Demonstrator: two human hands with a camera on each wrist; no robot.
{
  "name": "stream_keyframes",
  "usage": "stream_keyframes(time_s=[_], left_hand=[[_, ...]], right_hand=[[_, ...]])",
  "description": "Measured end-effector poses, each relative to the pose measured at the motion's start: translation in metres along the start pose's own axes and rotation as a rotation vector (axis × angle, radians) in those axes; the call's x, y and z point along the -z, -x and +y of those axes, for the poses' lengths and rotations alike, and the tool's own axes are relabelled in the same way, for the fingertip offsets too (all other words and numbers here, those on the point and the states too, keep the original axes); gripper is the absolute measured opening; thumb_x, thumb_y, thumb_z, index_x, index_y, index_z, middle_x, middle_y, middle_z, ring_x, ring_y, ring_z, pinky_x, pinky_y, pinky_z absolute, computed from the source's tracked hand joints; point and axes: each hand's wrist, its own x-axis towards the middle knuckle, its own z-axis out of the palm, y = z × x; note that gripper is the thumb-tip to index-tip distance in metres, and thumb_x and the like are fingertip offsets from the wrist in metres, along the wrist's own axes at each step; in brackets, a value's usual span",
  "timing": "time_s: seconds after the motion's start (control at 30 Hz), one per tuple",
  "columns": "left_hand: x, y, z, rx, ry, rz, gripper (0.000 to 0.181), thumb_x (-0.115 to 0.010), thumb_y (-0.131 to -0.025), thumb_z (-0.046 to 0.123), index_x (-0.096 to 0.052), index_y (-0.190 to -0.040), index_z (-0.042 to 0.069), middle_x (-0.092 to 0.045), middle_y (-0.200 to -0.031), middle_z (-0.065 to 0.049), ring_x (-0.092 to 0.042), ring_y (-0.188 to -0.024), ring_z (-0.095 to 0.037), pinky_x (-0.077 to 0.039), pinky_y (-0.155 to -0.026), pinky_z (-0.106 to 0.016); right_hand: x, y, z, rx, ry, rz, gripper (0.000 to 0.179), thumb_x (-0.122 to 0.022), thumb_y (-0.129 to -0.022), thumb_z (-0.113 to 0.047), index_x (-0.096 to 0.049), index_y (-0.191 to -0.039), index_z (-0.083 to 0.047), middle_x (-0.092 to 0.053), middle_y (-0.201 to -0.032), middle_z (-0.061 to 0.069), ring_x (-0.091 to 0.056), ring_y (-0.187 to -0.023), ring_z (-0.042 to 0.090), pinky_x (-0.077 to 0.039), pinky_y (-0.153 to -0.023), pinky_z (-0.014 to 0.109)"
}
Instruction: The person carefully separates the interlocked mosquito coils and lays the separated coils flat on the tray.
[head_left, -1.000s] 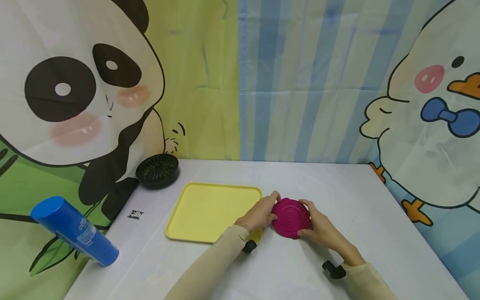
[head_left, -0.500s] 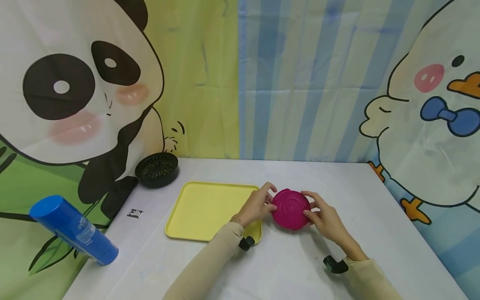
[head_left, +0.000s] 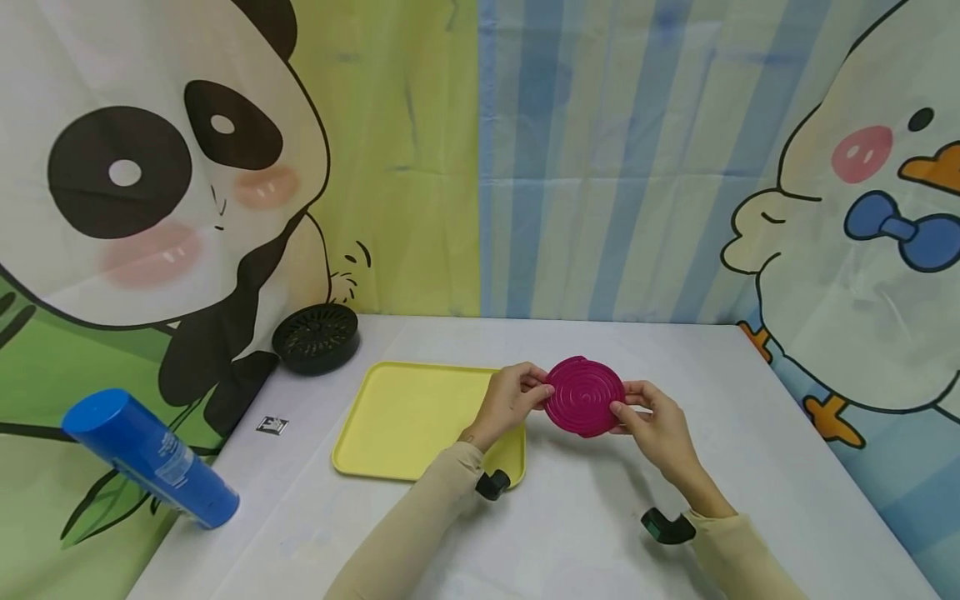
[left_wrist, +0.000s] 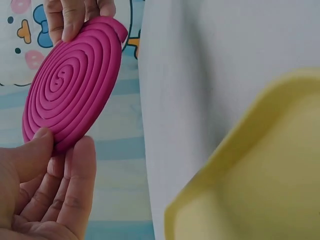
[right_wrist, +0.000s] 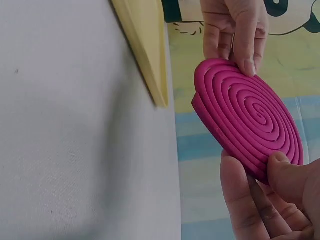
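Observation:
A flat magenta spiral coaster (head_left: 585, 397), its coil ending in a small step at the rim, is held up off the table between both hands. My left hand (head_left: 510, 402) pinches its left edge, thumb on the face and fingers behind. On the opposite edge my right hand (head_left: 660, 429) pinches it the same way. Both wrist views show the coaster's (left_wrist: 75, 85) coiled face tilted, with slits between the rings. A yellow tray (head_left: 420, 421) lies flat on the table, partly beneath my left hand and forearm.
A round black dish with a slotted top (head_left: 316, 337) stands at the back left corner of the white table (head_left: 585, 533). A blue can (head_left: 153, 458) leans in view at the left edge. A small black-and-white sticker (head_left: 272, 426) lies near it. Printed curtains hang behind.
Both hands have lifted the coaster from near the table, upward and slightly away. The left fingers have closed on its left edge. Tray, dish and can stay put.

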Motion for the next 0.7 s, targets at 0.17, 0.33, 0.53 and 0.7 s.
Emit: stream_keyframes(time_s=[0.17, 0.33, 0.53, 0.7], left_hand=[[-0.0008, -0.0024, -0.0014, -0.048, 0.057, 0.036, 0.012, -0.071, -0.094, 0.005, -0.071, -0.105, 0.001, -0.074, -0.093, -0.013, -0.073, -0.079, -0.019, -0.064, -0.072, -0.035], [0.001, -0.0034, -0.0031, -0.069, 0.102, 0.034, 0.014, -0.066, -0.097, 0.002, -0.069, -0.11, 0.0, -0.072, -0.096, -0.015, -0.072, -0.083, -0.021, -0.064, -0.074, -0.036], [-0.0004, -0.0045, -0.0055, -0.055, 0.133, 0.054, 0.012, -0.066, -0.096, 0.002, -0.069, -0.108, 0.001, -0.071, -0.094, -0.012, -0.071, -0.08, -0.015, -0.064, -0.074, -0.038], [-0.002, -0.0035, -0.0048, -0.039, 0.131, 0.085, 0.011, -0.067, -0.096, 0.002, -0.069, -0.107, 0.002, -0.07, -0.092, -0.01, -0.07, -0.078, -0.011, -0.064, -0.072, -0.036]], right_hand=[[-0.0001, -0.0012, -0.0019, 0.015, -0.03, 0.03, 0.035, -0.07, -0.095, -0.007, -0.054, -0.124, 0.003, -0.063, -0.109, 0.024, -0.077, -0.079, 0.022, -0.063, -0.07, 0.041], [-0.0018, -0.0033, -0.0018, 0.039, -0.052, 0.046, 0.033, -0.069, -0.095, -0.006, -0.054, -0.123, 0.003, -0.063, -0.109, 0.024, -0.077, -0.078, 0.019, -0.063, -0.069, 0.036], [-0.0027, -0.0034, -0.0006, 0.019, -0.08, 0.06, 0.033, -0.068, -0.096, -0.007, -0.056, -0.125, 0.002, -0.065, -0.109, 0.025, -0.077, -0.078, 0.017, -0.063, -0.07, 0.037], [-0.0006, -0.0038, -0.0007, 0.036, -0.067, 0.087, 0.03, -0.065, -0.099, -0.009, -0.059, -0.126, 0.003, -0.066, -0.113, 0.024, -0.076, -0.081, 0.011, -0.063, -0.07, 0.028]])
